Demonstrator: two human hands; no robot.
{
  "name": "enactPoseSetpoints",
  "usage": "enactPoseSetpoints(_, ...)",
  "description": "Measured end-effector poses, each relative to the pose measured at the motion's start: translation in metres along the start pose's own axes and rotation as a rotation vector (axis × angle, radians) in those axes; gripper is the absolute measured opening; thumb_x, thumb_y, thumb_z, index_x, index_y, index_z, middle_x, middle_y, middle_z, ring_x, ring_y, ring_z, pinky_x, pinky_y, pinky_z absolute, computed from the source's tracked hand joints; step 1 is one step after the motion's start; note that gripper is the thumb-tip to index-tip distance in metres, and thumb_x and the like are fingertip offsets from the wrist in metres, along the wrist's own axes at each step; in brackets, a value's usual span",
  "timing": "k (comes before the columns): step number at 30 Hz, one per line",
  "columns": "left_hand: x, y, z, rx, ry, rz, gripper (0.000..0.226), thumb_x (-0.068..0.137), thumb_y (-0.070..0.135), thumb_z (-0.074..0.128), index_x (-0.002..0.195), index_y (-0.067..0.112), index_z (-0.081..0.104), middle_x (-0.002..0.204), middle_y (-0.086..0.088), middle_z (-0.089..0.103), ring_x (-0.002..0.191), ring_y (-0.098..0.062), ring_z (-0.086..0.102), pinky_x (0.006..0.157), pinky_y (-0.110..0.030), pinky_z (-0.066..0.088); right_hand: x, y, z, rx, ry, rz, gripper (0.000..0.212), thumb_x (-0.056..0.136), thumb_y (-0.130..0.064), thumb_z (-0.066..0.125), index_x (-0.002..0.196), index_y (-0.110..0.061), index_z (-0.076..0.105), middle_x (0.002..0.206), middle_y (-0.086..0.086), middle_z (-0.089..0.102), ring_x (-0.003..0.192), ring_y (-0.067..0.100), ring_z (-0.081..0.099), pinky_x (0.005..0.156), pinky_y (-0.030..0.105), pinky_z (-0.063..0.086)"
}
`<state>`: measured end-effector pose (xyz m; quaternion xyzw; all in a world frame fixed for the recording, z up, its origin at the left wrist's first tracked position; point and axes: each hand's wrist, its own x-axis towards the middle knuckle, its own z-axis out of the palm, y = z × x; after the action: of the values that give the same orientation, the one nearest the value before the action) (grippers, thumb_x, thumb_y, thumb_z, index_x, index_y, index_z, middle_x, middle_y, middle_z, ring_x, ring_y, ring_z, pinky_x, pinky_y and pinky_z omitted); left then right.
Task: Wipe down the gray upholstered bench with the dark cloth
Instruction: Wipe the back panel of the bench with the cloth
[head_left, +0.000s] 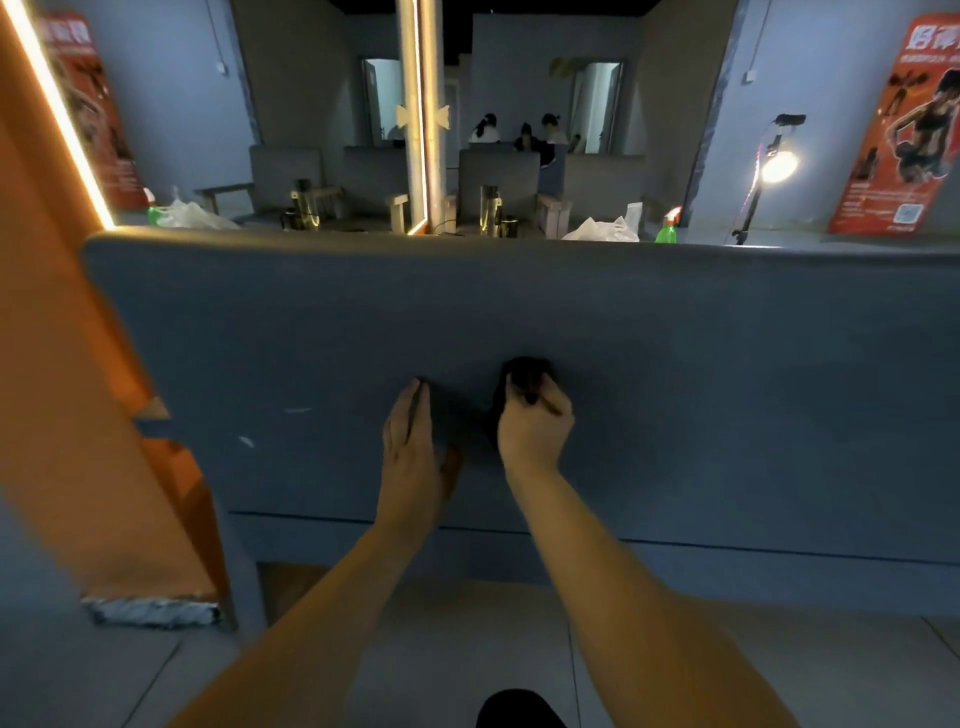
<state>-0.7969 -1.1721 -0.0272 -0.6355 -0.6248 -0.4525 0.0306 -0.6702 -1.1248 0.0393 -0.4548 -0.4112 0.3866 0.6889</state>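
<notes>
Gray padded fabric fills the middle of the head view: the bench (727, 364) rises as a broad upholstered surface right in front of the person, running from the orange panel (62, 389) at the left out past the right edge. The dark cloth (524, 371) sits bunched against this surface near its middle, well below the top edge. The right hand (532, 426) holds it there; its grip is tight, fingers curled over the wad so that only the upper part of the cloth shows above the knuckles. The left hand (410, 441) lies just left of it, apart from the cloth, with a slack grip that holds nothing: the fingers are straight and together, flat on the fabric and pointing up. Both bare forearms reach in from the near edge over the pale tiled floor (467, 649).

Beyond the top of the bench, on the far right, a green spray bottle (667, 228) stands just beside a white plastic bag (602, 228). Farther right a lamp (777, 167) glows on a stand, near a red poster (904, 130). A lit vertical strip (422, 114) stands in the far middle, and people (524, 135) sit beyond it, small and dim.
</notes>
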Motion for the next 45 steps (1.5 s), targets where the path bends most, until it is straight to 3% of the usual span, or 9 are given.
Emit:
enactPoseSetpoints(7,-0.027,0.007,-0.005,-0.523,-0.047,-0.262,0.052,0.102,0.037,0.049,0.15,0.032,0.03,0.142,0.008,0.046,0.12,-0.015,0.058,0.09,-0.027,0.054,-0.031,0.024,-0.006,-0.26,-0.185,-0.16,0.01,0.101,-0.016,0.059,0.097,-0.017,0.069,0.088,-0.009,0.069,0.083,-0.005,0.064,0.072,0.007,0.045)
enactPoseSetpoints(10,-0.027,0.025,0.007,-0.631,-0.098,-0.219,0.048,0.101,0.044,0.042,0.147,0.033,0.037,0.143,0.017,0.048,0.127,0.003,0.051,0.098,-0.015,0.047,-0.048,0.042,-0.009,-0.203,-0.374,0.001,0.016,0.1,-0.013,0.057,0.1,-0.02,0.071,0.087,-0.004,0.074,0.081,0.003,0.07,0.069,0.016,0.054)
enactPoseSetpoints(13,-0.019,0.016,0.01,-0.685,-0.048,-0.345,0.021,0.106,0.026,0.05,0.123,0.037,0.05,0.123,0.01,0.059,0.115,-0.007,0.06,0.091,-0.019,0.05,-0.038,0.047,-0.016,-0.33,-0.555,-0.103,0.019,0.102,-0.011,0.054,0.105,-0.018,0.071,0.095,-0.005,0.073,0.087,0.001,0.068,0.074,0.014,0.051)
enactPoseSetpoints(19,0.007,0.007,0.001,-0.437,0.38,-0.156,0.019,0.101,0.01,0.058,0.117,0.018,0.064,0.124,0.007,0.047,0.116,-0.007,0.052,0.105,-0.027,0.044,-0.005,0.049,-0.043,-0.411,-0.162,-0.34,0.012,0.099,-0.024,0.064,0.091,-0.016,0.059,0.08,-0.011,0.06,0.074,-0.004,0.058,0.065,0.013,0.042)
enactPoseSetpoints(24,0.033,0.018,0.037,0.021,0.321,0.053,0.025,0.092,0.034,0.072,0.111,0.018,0.071,0.122,-0.005,0.058,0.113,-0.023,0.053,0.104,-0.036,0.036,0.01,0.061,-0.036,-0.487,-0.125,-0.269,0.028,0.098,-0.011,0.06,0.073,-0.02,0.049,0.066,-0.009,0.053,0.059,0.001,0.051,0.054,0.019,0.038)
enactPoseSetpoints(30,0.033,0.001,0.042,0.133,0.348,0.178,0.013,0.095,0.023,0.069,0.105,0.018,0.076,0.102,0.0,0.07,0.093,-0.027,0.062,0.077,-0.031,0.05,0.0,0.07,-0.031,-0.456,-0.071,-0.353,0.027,0.1,-0.025,0.062,0.077,-0.015,0.053,0.07,-0.005,0.059,0.064,0.011,0.057,0.057,0.026,0.046)
enactPoseSetpoints(34,0.005,-0.021,0.054,0.234,0.115,0.089,0.012,0.083,0.014,0.077,0.094,0.02,0.077,0.098,0.001,0.071,0.091,-0.03,0.064,0.059,-0.037,0.057,-0.007,0.069,-0.026,-0.415,-0.056,-0.219,0.023,0.099,-0.031,0.062,0.081,-0.017,0.057,0.076,-0.005,0.064,0.07,0.011,0.062,0.065,0.03,0.051)
enactPoseSetpoints(38,-0.028,-0.037,0.063,0.171,-0.126,-0.097,0.016,0.095,0.022,0.064,0.104,0.026,0.076,0.115,0.004,0.071,0.109,-0.025,0.062,0.084,-0.038,0.055,-0.001,0.066,-0.032,-0.37,-0.139,-0.101,0.023,0.098,-0.037,0.062,0.082,-0.021,0.058,0.08,-0.003,0.067,0.077,0.018,0.068,0.073,0.044,0.058)
enactPoseSetpoints(45,0.016,0.023,0.026,-0.18,0.209,-0.001,0.016,0.096,0.021,0.067,0.111,0.016,0.071,0.112,0.002,0.066,0.1,-0.015,0.063,0.087,-0.034,0.055,-0.002,0.057,-0.034,-0.176,-0.161,0.004,0.024,0.102,-0.028,0.058,0.087,-0.012,0.065,0.083,0.002,0.069,0.076,0.006,0.062,0.07,0.021,0.05)
